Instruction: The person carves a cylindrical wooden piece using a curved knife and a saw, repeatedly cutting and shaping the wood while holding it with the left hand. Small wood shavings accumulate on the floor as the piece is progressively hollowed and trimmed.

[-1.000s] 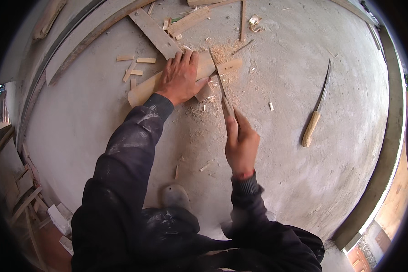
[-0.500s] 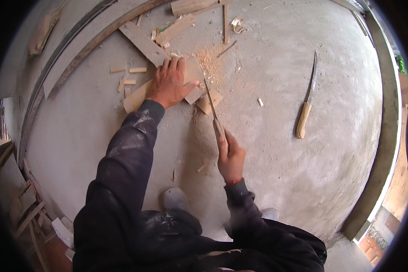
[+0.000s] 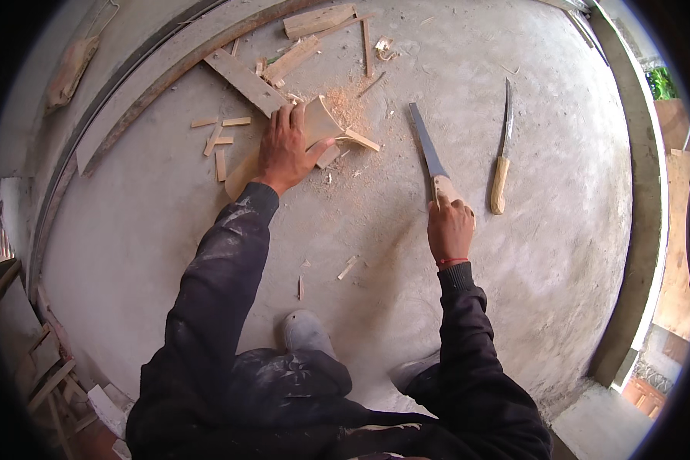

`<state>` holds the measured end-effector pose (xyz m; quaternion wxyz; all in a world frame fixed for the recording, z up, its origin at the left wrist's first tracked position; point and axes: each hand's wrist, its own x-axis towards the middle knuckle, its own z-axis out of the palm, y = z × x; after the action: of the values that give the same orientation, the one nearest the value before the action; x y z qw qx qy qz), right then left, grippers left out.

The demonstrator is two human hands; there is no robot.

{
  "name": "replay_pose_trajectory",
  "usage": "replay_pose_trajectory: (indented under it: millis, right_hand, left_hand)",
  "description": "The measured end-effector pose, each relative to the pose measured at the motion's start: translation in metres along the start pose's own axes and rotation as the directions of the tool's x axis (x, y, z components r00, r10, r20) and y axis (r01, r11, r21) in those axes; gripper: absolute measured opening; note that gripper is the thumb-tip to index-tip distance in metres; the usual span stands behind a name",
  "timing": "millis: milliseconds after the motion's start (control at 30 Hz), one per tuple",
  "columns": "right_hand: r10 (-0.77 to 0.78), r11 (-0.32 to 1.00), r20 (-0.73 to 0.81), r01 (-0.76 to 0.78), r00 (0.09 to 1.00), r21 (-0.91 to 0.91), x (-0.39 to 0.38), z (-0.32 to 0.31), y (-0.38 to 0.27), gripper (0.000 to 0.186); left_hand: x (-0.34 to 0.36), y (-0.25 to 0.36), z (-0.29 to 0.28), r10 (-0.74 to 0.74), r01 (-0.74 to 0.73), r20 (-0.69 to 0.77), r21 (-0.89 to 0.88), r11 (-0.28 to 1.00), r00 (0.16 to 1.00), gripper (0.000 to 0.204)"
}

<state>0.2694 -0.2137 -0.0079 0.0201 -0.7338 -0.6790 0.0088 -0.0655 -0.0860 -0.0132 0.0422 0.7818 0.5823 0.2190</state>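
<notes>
My left hand [image 3: 285, 146] presses down on a pale piece of wood [image 3: 320, 121] with a curved right edge, its thumb along the near side. This wood rests over a long board [image 3: 247, 83] and a small block [image 3: 327, 156]. A thin strip of wood [image 3: 363, 139] sticks out at the right end. Further right, my right hand [image 3: 451, 226] is closed round the wooden handle of a handsaw [image 3: 425, 142]. The blade points away from me, flat side up, apart from the wood; whether it touches the floor I cannot tell.
A curved blade with a wooden handle [image 3: 500, 184] lies right of the saw. Sawdust [image 3: 341, 103], small offcuts [image 3: 221, 139] and larger wood pieces [image 3: 318, 21] lie about the concrete floor. A low concrete edge [image 3: 642, 199] runs along the right; scrap wood [image 3: 50, 383] is piled at lower left.
My right hand has carried the saw rightward, away from the wood, and its blade has turned flat. The block at the wood's right end is gone from there; a thin strip now shows.
</notes>
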Motion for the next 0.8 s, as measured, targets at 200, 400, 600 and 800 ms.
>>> replay_pose_trajectory:
  millis: [200,400,600,800]
  right_hand:
    - [0.099,0.526,0.245,-0.259,0.965,0.81,0.076,0.017,-0.081,0.045]
    - [-0.49,-0.304,0.408,-0.589,0.771,0.748,0.087,0.001,-0.102,0.053]
    - [-0.322,-0.367,0.238,-0.352,0.917,0.861,0.086,-0.054,-0.085,0.03]
    - [0.061,-0.543,0.182,-0.12,0.981,0.831,0.112,-0.144,-0.068,0.034]
  left_hand:
    - [-0.015,0.012,-0.029,0.087,-0.106,-0.115,-0.172,0.979,0.99,0.085]
    - [-0.031,0.014,-0.064,0.089,-0.151,-0.206,-0.309,0.939,0.975,0.087]
    - [-0.05,0.028,-0.089,-0.008,-0.036,-0.084,-0.511,0.859,0.996,0.081]
    - [-0.081,0.07,-0.071,-0.181,0.245,0.173,-0.802,0.545,0.968,0.074]
